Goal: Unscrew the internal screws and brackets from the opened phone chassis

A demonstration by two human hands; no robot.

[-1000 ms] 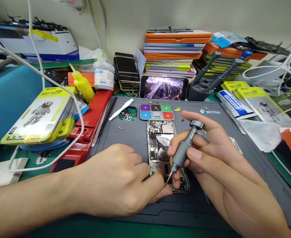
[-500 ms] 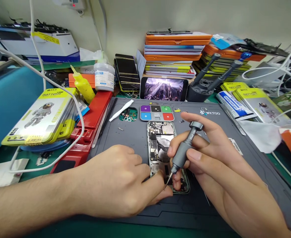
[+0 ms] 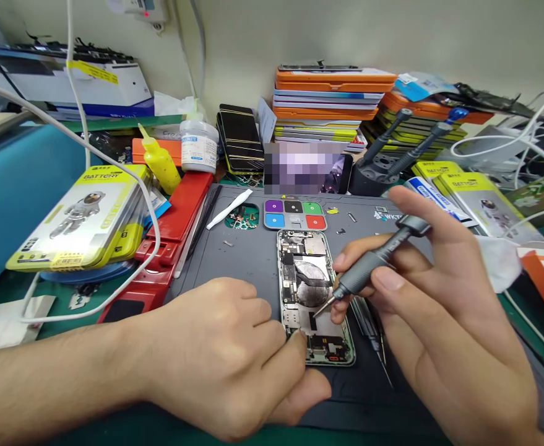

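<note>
The opened phone [image 3: 315, 291] lies on the grey work mat, its circuit boards and metal inside exposed. My left hand [image 3: 234, 356] is closed at the phone's lower left, with its forefinger bent over the edge and its thumb by the bottom end. A grey precision screwdriver [image 3: 363, 272] is held in my right hand [image 3: 443, 310], between thumb and fingers, under a raised forefinger. Its tip points down-left over the phone's lower inside; whether it touches cannot be made out. Tweezers [image 3: 369, 328] lie on the mat, partly behind my right hand.
On the mat [image 3: 253, 266] are a white spudger [image 3: 229, 209], a coloured magnetic pad [image 3: 294, 215] and small loose parts. A propped phone [image 3: 343, 173] stands behind, beside a screwdriver holder [image 3: 376, 173]. Battery boxes [image 3: 79, 214] and a white cable flank the left side.
My right hand has moved right and tilted the screwdriver flatter, its tip away from my left fingertips. My left thumb has shifted slightly down, and more of the phone's lower end shows.
</note>
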